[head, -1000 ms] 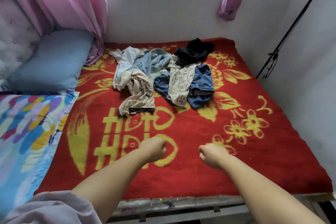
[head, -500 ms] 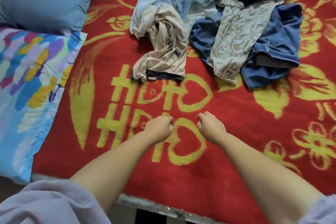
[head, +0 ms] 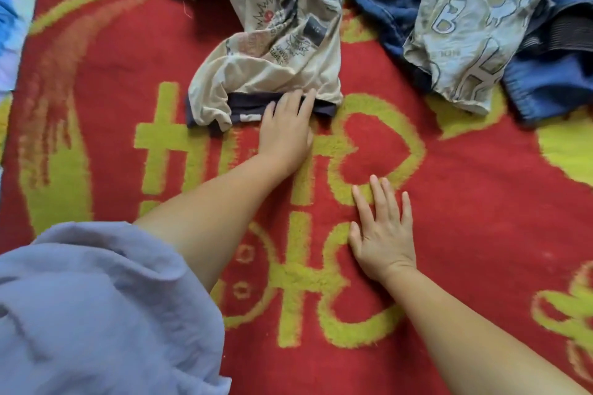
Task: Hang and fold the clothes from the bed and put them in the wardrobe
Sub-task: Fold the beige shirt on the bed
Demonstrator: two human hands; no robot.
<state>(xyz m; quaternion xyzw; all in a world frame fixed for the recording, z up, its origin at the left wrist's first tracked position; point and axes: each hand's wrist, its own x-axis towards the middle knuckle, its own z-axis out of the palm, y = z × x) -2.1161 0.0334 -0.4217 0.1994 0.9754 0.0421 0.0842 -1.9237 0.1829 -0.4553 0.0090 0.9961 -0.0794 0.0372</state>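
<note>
Single head-worn camera, looking steeply down, hovering close over the red blanket (head: 481,218), facing the clothes pile (head: 272,26) at its far side

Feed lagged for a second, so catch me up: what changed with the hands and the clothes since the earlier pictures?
Both hands went from fists above the blanket to open. The left hand reached forward and now touches the dark hem of the beige shirt; nothing is gripped. The right hand lies flat on the red blanket. The view moved closer. The clothes pile looks undisturbed.
</note>
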